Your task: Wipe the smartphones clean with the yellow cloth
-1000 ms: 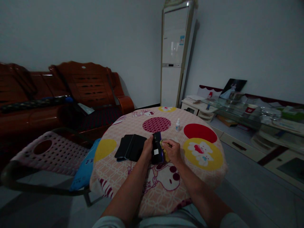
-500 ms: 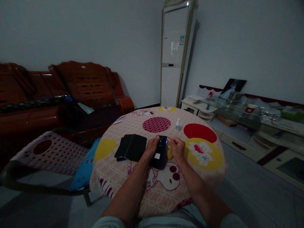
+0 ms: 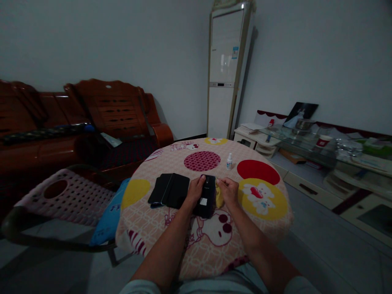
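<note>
Phone point(image 3: 207, 196) lies dark and lengthwise on the round table point(image 3: 171, 232), near its middle, with a small white sticker on its near half. The left hand point(image 3: 193, 191) grips the phone along its left edge, fingers curled over the top end and the thumb against the side, so the hand is closed on it. Just to the right, the right hand point(image 3: 228, 190) is closed around a yellow cloth point(image 3: 219, 198), which is bunched between the fingers and pressed against the right edge of the phone. Both forearms reach in from the bottom of the view, over light sleeves.

Left of the phone, touching the left hand's side of the table, lies a black folding case point(image 3: 169, 190), spread open and flat. Beyond the hands, toward the far side of the table, a small white bottle point(image 3: 229, 161) stands upright, well apart from the phone. The table wears a pink cloth printed with red, yellow and dotted circles and cartoon figures.

A pale woven chair point(image 3: 65, 196) with a blue cushion point(image 3: 107, 218) stands at the left of the table. Behind it is a dark wooden sofa point(image 3: 113, 110). A tall white air conditioner point(image 3: 225, 69) stands in the corner, and a low glass-topped cabinet point(image 3: 321, 151) crowded with small things runs along the right wall.
</note>
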A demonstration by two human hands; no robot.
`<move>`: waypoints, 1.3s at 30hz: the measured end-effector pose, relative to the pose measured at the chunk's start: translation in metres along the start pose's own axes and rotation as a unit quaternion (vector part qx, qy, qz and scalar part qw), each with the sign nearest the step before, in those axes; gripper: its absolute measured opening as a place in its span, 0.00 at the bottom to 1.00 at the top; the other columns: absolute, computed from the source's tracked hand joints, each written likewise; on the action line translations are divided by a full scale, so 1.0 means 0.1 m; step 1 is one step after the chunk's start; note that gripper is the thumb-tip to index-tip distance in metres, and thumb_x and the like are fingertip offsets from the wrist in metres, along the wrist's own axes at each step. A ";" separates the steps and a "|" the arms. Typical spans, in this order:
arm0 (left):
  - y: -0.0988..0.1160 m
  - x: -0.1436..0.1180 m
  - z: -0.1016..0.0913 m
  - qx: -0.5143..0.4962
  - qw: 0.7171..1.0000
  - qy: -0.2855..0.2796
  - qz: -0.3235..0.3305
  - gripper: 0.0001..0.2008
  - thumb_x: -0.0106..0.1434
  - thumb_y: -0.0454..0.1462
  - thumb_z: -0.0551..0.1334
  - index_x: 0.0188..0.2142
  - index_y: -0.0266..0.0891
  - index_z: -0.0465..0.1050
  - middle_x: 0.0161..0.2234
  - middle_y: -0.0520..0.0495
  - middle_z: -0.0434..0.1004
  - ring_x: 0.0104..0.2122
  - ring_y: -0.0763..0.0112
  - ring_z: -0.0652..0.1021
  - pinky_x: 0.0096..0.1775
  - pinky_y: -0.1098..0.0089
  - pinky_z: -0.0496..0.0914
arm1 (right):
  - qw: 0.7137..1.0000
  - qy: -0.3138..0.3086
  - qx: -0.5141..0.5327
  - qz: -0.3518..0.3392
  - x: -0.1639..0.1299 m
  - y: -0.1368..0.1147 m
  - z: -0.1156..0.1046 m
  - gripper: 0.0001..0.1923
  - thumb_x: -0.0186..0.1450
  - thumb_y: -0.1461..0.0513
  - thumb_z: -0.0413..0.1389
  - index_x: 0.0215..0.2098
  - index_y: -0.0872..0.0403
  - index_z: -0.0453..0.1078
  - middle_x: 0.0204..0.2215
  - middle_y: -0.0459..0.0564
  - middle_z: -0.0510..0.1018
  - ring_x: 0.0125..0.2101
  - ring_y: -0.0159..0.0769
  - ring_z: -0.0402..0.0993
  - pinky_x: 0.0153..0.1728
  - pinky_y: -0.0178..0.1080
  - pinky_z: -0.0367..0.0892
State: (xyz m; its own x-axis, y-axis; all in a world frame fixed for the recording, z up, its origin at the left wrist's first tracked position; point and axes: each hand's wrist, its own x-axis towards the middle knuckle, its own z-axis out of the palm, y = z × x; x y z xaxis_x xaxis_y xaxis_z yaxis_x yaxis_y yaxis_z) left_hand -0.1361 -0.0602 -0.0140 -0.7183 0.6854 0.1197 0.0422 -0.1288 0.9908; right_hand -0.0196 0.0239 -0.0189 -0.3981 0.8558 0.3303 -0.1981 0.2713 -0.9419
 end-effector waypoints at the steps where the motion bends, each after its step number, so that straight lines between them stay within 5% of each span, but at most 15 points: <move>1: 0.01 0.00 0.00 -0.004 1.000 0.012 -0.007 0.20 0.56 0.49 0.62 0.19 0.36 0.67 0.18 0.54 0.63 0.20 0.76 0.62 0.23 0.74 0.55 | 1.000 -0.012 0.003 0.004 -0.02 -0.01 0.01 0.13 0.54 0.55 0.60 0.22 0.58 0.75 0.17 0.43 0.72 0.19 0.29 0.64 0.21 0.31 0.60; 5: 0.06 -0.01 -0.01 -0.009 1.000 0.018 -0.021 0.19 0.57 0.49 0.62 0.20 0.36 0.68 0.18 0.54 0.63 0.20 0.75 0.63 0.23 0.74 0.55 | 1.000 -0.030 -0.001 -0.002 -0.05 -0.05 0.03 0.13 0.54 0.55 0.59 0.22 0.58 0.75 0.17 0.44 0.72 0.20 0.30 0.64 0.22 0.31 0.60; 13: 0.02 -0.01 0.02 0.018 0.999 -0.045 -0.003 0.18 0.56 0.47 0.62 0.20 0.37 0.69 0.18 0.54 0.64 0.21 0.75 0.63 0.24 0.74 0.55 | 0.999 0.038 0.015 -0.006 0.04 0.02 -0.04 0.14 0.54 0.54 0.60 0.23 0.58 0.74 0.18 0.43 0.72 0.20 0.29 0.65 0.23 0.31 0.61; 32: -0.05 0.10 -0.16 0.002 0.973 0.229 0.027 0.21 0.61 0.50 0.56 0.19 0.40 0.58 0.17 0.56 0.55 0.20 0.77 0.58 0.23 0.74 0.54 | 0.986 -0.151 -0.018 0.070 -0.16 -0.04 0.12 0.09 0.49 0.58 0.60 0.18 0.56 0.74 0.13 0.44 0.72 0.14 0.28 0.63 0.16 0.30 0.56; 39: -0.06 0.15 -0.16 0.010 0.982 0.185 0.015 0.23 0.58 0.54 0.57 0.19 0.39 0.61 0.18 0.56 0.58 0.20 0.76 0.60 0.23 0.74 0.55 | 0.985 -0.148 -0.027 0.081 -0.12 -0.03 0.10 0.09 0.48 0.58 0.60 0.18 0.56 0.74 0.14 0.44 0.73 0.16 0.28 0.64 0.18 0.30 0.59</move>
State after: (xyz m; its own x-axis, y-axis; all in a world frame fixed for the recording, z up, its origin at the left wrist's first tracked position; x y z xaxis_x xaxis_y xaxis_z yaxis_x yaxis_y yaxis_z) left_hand -0.1581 -0.0605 -0.0196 -0.9200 0.3725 0.1214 0.0781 -0.1294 0.9885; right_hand -0.0233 0.0077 -0.0192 -0.6664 0.7258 0.1708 -0.0656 0.1712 -0.9831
